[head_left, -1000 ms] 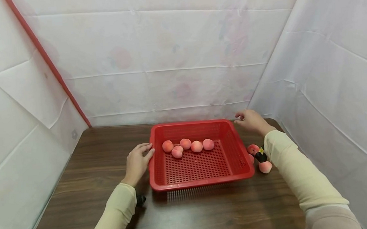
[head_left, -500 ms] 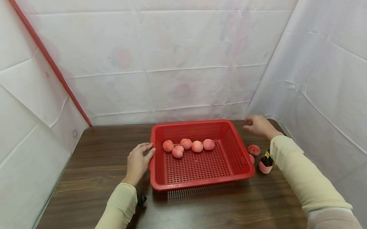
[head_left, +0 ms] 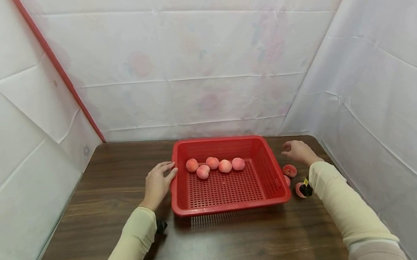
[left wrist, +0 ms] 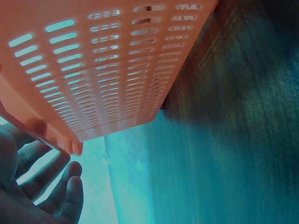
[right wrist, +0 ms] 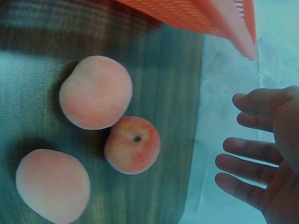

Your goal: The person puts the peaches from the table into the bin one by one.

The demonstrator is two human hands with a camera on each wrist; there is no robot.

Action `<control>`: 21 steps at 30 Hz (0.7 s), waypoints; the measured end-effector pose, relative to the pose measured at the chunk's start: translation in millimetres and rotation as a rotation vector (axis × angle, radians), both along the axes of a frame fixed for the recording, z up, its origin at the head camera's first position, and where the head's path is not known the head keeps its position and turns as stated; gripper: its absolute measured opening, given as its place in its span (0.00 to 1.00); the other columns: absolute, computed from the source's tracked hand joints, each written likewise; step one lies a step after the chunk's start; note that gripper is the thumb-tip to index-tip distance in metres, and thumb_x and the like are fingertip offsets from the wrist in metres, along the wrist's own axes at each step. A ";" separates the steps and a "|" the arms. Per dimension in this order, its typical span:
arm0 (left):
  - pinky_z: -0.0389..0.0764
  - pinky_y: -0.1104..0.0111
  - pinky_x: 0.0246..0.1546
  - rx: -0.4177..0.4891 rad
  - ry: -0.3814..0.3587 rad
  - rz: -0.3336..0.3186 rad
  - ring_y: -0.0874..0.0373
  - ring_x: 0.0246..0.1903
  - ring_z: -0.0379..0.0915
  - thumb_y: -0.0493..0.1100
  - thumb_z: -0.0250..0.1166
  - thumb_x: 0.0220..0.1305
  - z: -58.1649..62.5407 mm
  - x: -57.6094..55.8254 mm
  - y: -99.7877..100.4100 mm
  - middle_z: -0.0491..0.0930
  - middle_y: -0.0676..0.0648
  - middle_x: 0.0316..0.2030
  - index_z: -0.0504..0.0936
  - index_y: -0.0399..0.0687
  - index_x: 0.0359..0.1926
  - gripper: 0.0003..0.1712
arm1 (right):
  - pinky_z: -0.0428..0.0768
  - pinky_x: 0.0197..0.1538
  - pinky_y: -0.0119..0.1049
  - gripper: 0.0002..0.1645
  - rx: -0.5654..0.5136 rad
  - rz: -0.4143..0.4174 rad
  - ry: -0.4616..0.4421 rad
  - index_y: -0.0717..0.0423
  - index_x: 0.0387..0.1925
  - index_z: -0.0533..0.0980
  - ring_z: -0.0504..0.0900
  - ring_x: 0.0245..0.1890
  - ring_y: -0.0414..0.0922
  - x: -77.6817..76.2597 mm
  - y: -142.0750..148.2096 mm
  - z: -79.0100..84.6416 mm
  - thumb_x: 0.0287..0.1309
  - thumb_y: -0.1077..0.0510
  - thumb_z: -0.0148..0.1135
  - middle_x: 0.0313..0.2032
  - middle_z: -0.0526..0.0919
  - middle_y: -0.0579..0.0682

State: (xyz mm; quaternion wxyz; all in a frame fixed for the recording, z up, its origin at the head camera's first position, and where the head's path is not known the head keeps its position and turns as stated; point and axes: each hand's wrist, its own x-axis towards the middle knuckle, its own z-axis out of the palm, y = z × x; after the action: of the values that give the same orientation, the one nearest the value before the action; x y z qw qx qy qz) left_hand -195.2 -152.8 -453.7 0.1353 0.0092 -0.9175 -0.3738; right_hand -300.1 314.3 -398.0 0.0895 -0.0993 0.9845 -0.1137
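Basket (head_left: 233,207): red throughout, base grid-patterned. Peaches (head_left: 225,166) show pink blending to orange. Tabletop (head_left: 88,196): dark brown, streaked wood grain. Sleeves (head_left: 133,231): pale yellow. Backdrop (head_left: 187,46) is white, faint pink blotches; strip (head_left: 56,66) at left, red.

In the head view, a dark brown table (head_left: 239,246) lies at six o'clock. A white sheet (head_left: 202,45) with faint flowers hangs at twelve, a red strip (head_left: 59,70) slants at ten, and a creased white sheet (head_left: 389,91) hangs at three.
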 end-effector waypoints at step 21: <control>0.72 0.47 0.60 0.001 -0.001 -0.003 0.42 0.57 0.76 0.47 0.65 0.64 0.4 0.0 0.5 0.80 0.40 0.56 0.82 0.44 0.56 0.21 | 0.75 0.56 0.56 0.24 -0.012 -0.050 -0.146 0.72 0.53 0.74 0.78 0.53 0.63 11.1 19.0 -41.9 0.58 0.59 0.58 0.52 0.79 0.70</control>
State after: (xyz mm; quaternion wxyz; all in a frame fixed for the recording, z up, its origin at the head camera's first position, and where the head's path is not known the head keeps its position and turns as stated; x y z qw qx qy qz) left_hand -195.2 -152.4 -453.2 0.1346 0.0082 -0.9174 -0.3744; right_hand -289.1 333.3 -439.9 0.1578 -0.0668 0.9767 -0.1289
